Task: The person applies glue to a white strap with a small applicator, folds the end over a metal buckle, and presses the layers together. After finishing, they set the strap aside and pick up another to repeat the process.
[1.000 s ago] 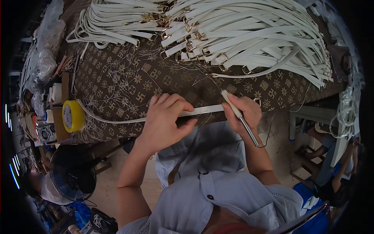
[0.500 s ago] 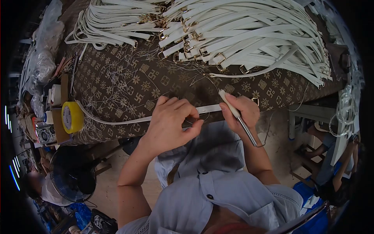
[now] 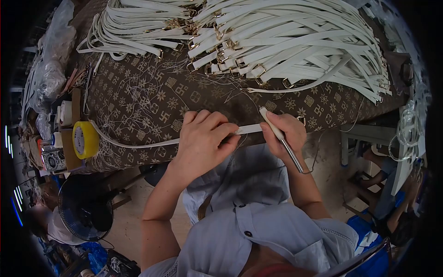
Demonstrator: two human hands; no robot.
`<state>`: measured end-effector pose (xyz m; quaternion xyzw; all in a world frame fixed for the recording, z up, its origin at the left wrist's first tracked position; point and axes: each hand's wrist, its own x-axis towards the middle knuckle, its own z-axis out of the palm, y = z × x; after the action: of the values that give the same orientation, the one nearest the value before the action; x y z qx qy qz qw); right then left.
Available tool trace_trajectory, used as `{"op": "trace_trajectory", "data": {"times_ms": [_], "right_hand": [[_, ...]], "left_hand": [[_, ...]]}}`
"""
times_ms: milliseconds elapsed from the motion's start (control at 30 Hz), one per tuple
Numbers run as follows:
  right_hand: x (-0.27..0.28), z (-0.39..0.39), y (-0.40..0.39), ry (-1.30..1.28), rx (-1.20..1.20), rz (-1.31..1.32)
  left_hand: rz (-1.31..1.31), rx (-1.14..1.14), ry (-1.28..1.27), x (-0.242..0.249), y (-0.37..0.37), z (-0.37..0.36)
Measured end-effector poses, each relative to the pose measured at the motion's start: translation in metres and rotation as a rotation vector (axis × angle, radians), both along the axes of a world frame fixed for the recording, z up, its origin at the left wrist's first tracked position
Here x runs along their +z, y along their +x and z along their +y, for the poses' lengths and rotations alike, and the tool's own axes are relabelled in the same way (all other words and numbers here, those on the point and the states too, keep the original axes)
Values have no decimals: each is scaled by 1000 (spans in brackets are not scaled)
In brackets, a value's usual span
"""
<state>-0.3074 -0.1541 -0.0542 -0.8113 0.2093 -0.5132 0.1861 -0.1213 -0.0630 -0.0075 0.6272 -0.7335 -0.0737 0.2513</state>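
Observation:
A narrow white belt stretches along the near edge of the cloth-covered table, its left part curving toward the tape. My left hand rests over the belt, thumb and index finger pinched together at its edge; a fine thread shows beside the fingertips. My right hand is closed around a tool with a white handle and a metal shaft, and also touches the belt. A thin dark line curves from the shaft's lower end. Just beyond the right hand, a gold buckle shows.
Heaped white belts with gold buckles cover the table's far side. Loose thread ends litter the patterned cloth. At left stand a yellow tape roll and a small boxy device. A black fan stands below.
My left thumb and index finger have closed together at the belt, where they were apart before. The right hand and its tool have barely moved.

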Motion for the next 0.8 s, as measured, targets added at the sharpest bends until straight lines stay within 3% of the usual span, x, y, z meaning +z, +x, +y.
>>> {"op": "trace_trajectory", "data": {"times_ms": [400,800], "right_hand": [[0,-1,-1,-5,9,16],[-3,-1,-2,19,24,3]], "left_hand": [[131,-83,223,3,0,-19],[173,-109,28,-19,-1,-8]]}}
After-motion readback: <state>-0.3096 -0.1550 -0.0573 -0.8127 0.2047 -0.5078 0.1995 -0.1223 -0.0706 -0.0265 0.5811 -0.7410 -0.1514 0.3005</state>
